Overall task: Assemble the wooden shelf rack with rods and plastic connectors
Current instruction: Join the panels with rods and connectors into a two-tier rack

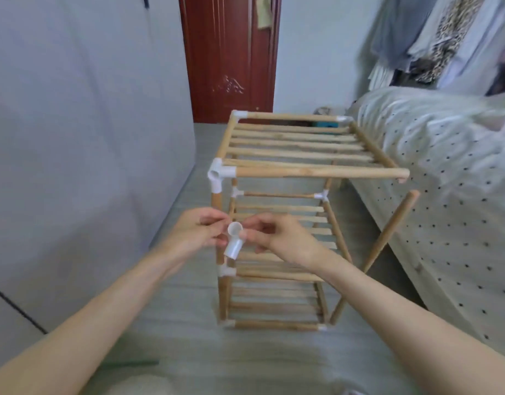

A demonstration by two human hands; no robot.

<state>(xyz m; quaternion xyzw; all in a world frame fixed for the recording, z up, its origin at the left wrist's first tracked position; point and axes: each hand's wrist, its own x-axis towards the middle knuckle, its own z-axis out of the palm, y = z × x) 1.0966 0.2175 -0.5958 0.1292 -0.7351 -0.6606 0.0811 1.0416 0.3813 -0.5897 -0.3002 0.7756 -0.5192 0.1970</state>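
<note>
Item: a three-tier slatted wooden shelf rack (288, 178), built of pale round rods with white plastic corner joints, is seen standing upright on a grey wood-grain floor (171, 323), between a pale wall (83, 143) on the left and a bed covered in a white dotted quilt (445, 195) on the right.

Top tier: the near front rod (316, 173) is seated at its left end in a white three-way connector (218, 176); its right end is bare and unsupported. A loose wooden upright rod (388, 243) is tilted outward at the near right corner, its top end apart from the top tier; its foot appears to meet the bottom right corner, though blur makes this uncertain.

Loose part: a white plastic tube connector (234, 241) with open sockets is held in front of the rack's left front post, level with the middle tier.

Left hand (200, 228): its grip is closed in a pinch on the connector's left side, fingers curled.

Right hand (277, 235): its grip is likewise closed on the connector's right side, thumb and fingertips pinching it.

Background: a dark red panelled door (231, 58) is shown behind the rack, and hanging patterned clothes (445, 38) are seen above the bed.
</note>
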